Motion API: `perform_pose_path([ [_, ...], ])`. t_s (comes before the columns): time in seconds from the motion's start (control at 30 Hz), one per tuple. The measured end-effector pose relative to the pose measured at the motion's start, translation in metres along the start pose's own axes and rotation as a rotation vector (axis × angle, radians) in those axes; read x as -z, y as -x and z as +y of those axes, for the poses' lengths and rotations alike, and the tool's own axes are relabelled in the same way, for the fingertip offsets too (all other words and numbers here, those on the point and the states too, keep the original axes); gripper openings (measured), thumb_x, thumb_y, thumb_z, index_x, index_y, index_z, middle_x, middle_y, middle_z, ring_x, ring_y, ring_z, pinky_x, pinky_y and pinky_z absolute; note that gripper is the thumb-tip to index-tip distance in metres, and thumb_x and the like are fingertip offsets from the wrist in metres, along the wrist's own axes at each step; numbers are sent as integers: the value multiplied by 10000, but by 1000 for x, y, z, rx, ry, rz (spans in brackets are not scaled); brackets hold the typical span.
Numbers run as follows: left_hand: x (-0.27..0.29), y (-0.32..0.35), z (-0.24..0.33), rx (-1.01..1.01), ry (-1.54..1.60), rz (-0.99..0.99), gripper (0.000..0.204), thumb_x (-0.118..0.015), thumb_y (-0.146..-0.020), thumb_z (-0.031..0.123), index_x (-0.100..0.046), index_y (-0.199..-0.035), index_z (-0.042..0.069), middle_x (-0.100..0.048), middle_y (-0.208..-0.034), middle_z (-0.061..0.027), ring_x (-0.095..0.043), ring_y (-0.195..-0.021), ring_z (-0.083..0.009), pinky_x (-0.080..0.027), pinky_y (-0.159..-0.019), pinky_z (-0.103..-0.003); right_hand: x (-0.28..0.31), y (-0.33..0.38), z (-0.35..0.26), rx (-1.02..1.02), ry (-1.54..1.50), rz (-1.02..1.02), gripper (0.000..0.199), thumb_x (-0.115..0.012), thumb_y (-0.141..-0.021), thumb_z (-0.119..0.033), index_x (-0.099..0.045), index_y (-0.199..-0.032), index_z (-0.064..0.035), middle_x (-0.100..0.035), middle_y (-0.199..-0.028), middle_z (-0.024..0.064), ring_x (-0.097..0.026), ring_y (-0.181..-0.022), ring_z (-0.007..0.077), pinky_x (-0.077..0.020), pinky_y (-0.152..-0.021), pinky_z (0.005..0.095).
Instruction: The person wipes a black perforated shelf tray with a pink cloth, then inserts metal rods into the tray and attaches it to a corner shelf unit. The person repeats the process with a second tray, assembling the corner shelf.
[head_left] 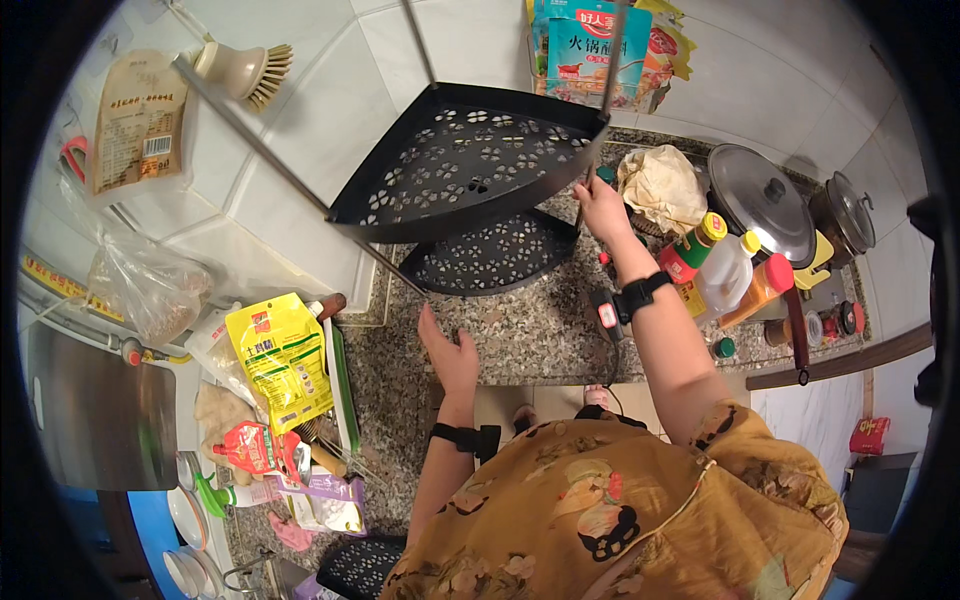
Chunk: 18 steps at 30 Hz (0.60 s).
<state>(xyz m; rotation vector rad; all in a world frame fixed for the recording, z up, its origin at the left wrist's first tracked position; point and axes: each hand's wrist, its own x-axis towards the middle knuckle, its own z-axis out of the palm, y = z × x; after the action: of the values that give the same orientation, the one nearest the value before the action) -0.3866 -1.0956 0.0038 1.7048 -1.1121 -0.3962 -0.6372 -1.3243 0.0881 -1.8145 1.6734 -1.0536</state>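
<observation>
A black perforated corner rack with metal poles stands on the speckled granite counter (520,330). Its upper shelf (460,160) sits above a lower shelf (490,258). My right hand (602,208) grips the rack's right-hand pole near the upper shelf's corner. My left hand (448,352) lies flat and open on the counter just in front of the lower shelf, fingers apart, holding nothing. Both wrists wear black bands.
To the right stand sauce bottles (725,268), a pot with a steel lid (765,200) and a crumpled bag (660,185). Left of the rack lie a yellow pouch (282,355) and other packets. A brush (245,68) hangs on the tiled wall.
</observation>
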Motion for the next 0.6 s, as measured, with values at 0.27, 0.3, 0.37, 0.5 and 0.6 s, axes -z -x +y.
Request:
perform_pose_path([
  [0.27,-25,-4,32,-204,-168,-217,589,-625,-876,71,-433,-1429,19,-401,-1470,-211,-378,-1389,-383,-321,-1135,-475,26,85,-26,5,-77,-84,299,-626,-954,-295,-613,-996,1,-676,-836,231,-672,-836,410,-520,-729,440],
  [0.3,-33,-2,37,-292,-193,-261,580,-642,-872,91,-452,-1415,21,-410,-1467,-206,-372,-1396,-375,-314,-1136,-485,26,95,-26,-8,-80,-110,307,-628,-954,-305,-629,-1009,-3,-674,-833,235,-676,-827,403,-522,-718,436],
  [0.37,-50,5,51,-396,-267,-351,590,-683,-862,156,-476,-1401,35,-422,-1463,-189,-347,-1416,-360,-298,-1133,-511,30,117,-39,7,-64,-131,309,-636,-945,-320,-653,-1031,-24,-671,-791,223,-680,-784,398,-527,-689,435],
  [0.5,-79,17,67,-357,-359,-492,551,-745,-821,352,-586,-1286,101,-501,-1395,-105,-283,-1445,-353,-243,-1075,-653,34,151,-57,49,-61,-174,328,-636,-937,-339,-655,-937,-11,-666,-763,220,-674,-748,400,-519,-650,442],
  [0.6,-96,25,47,-364,-433,-409,332,-728,-817,389,-721,-1004,114,-604,-1156,-99,-388,-1340,-358,-235,-1039,-697,29,160,-56,73,-152,-288,320,-646,-924,-303,-623,-854,9,-640,-727,188,-656,-704,344,-506,-653,409],
])
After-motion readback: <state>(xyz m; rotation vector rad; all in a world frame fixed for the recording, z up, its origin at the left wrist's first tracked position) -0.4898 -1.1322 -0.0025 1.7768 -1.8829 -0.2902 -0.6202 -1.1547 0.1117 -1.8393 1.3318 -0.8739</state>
